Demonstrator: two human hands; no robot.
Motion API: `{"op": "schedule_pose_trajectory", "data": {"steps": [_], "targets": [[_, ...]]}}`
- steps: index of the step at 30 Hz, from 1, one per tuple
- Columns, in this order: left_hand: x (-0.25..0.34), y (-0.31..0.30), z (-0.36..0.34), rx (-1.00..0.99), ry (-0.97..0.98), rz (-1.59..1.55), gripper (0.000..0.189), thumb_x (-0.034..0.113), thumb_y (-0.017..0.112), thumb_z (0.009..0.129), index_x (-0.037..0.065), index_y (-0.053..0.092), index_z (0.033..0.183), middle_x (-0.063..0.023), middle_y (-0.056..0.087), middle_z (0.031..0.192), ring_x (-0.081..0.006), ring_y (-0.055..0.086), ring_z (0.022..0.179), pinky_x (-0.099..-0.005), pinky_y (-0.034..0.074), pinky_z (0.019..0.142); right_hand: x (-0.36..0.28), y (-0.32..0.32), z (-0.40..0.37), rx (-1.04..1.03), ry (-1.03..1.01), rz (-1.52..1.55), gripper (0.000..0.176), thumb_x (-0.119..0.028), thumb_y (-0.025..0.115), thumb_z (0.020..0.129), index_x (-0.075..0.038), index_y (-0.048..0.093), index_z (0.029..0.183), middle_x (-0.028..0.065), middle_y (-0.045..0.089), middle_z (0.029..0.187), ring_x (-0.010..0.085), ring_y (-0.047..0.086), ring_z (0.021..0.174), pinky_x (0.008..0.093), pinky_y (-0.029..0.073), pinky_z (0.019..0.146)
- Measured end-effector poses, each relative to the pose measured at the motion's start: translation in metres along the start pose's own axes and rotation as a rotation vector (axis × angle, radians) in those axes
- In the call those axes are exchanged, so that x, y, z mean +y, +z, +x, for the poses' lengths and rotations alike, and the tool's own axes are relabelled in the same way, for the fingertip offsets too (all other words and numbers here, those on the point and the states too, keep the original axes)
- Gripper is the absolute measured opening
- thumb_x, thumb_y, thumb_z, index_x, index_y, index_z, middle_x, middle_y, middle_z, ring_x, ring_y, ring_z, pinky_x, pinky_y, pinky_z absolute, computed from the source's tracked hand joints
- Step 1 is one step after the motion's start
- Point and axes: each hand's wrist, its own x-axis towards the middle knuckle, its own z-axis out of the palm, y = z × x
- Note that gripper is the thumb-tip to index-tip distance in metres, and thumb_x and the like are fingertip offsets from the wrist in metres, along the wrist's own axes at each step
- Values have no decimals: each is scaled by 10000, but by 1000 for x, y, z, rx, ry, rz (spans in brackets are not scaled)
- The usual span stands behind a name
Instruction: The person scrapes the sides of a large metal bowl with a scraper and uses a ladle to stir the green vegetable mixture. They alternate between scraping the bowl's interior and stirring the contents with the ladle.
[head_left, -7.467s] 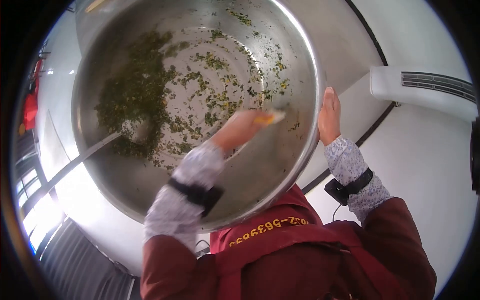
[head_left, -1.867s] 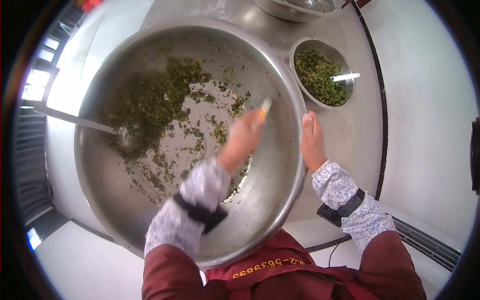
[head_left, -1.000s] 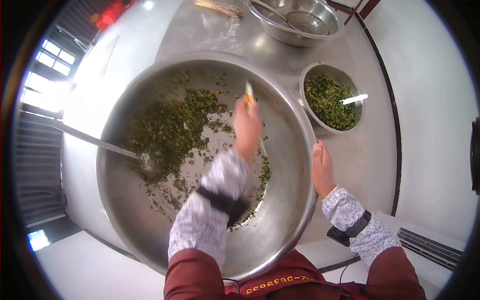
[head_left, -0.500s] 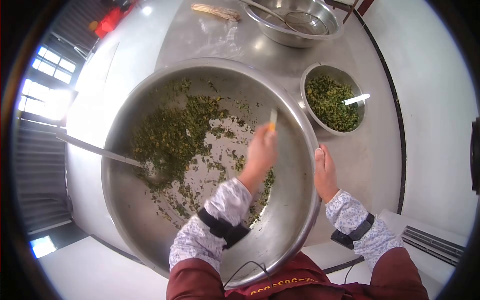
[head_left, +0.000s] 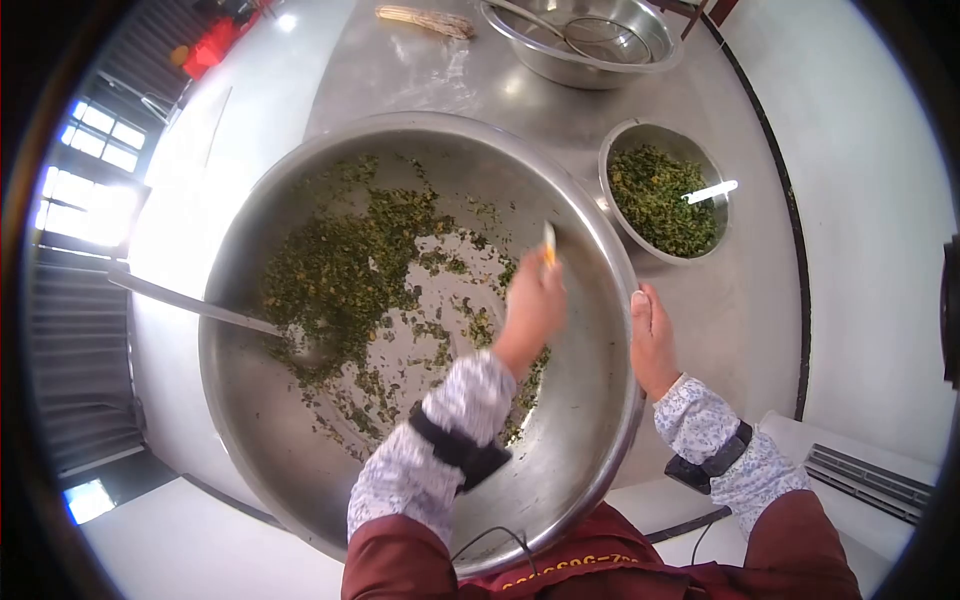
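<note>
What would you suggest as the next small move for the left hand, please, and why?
I would probably draw the small white-tipped tool in the left hand toward the main heap of chopped greens, since loose bits lie scattered across the steel basin, whose rim the right hand touches.

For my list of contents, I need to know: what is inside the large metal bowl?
Chopped greens lie in the large bowl, heaped mostly at the left, with a long-handled utensil, its head partly buried. The bowl's floor beneath the heap and the left hand is hidden.
</note>
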Motion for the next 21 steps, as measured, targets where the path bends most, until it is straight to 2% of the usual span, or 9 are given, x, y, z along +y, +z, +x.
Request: {"op": "schedule_pose_trajectory", "data": {"steps": [1,4,6,10,11,14,18,20,21], "targets": [[-2,4,20,126,96,-33,322,212,471,888,59,406,1164,-24,476,663,-107,434,491,-248,390,435,-3,-1,-1,-2,-3,-17,405,-294,324,936,44,441,1128,212,553,973,327,529,908,355,397,814],[26,-52,72,471,-98,-381,257,206,407,920,43,415,1119,-6,412,601,-98,408,463,-246,353,379,-8,-3,-1,-15,8,-31,409,-294,324,937,47,439,1130,214,555,976,326,530,916,354,396,818],[19,-58,69,450,-107,-536,264,220,429,913,55,417,1118,2,407,596,-92,395,443,-236,354,380,-8,-4,-1,-27,20,-25,412,-295,323,937,49,439,1132,215,556,978,327,530,921,355,396,820],[-37,6,4,-15,220,113,276,222,481,882,85,419,1113,-1,434,624,-96,399,443,-231,352,387,-4,-2,0,-5,5,-2,412,-296,331,936,52,440,1126,209,556,966,318,528,912,349,396,814],[-28,7,1,-14,220,114,276,222,481,882,85,419,1113,-1,434,624,-96,399,443,-231,352,387,-2,-2,0,-16,21,17,409,-295,334,935,52,441,1124,206,554,963,310,527,911,344,396,812],[2,-13,22,96,-238,-387,257,201,471,880,81,422,1103,-13,452,612,-113,433,445,-246,355,370,4,0,0,24,-30,-31,395,-285,341,934,51,444,1115,191,551,936,279,526,882,331,398,794],[-9,-57,61,366,-145,-285,276,226,463,880,53,450,1094,9,434,584,-103,410,430,-248,360,374,-9,-4,1,-16,14,2,389,-278,340,934,52,442,1112,176,547,914,258,521,855,326,399,779],[-20,-32,35,162,-24,-103,295,223,489,870,56,453,1111,8,449,586,-104,420,434,-243,369,385,-8,-3,-1,-33,25,31,380,-276,337,934,48,445,1101,166,542,892,250,515,828,327,399,764],[-24,-15,5,42,-15,42,326,238,504,865,47,461,1125,-71,531,678,-158,513,542,-283,423,475,-8,-3,0,-30,24,36,380,-276,337,934,48,445,1101,166,542,892,250,515,828,327,399,764]]}}
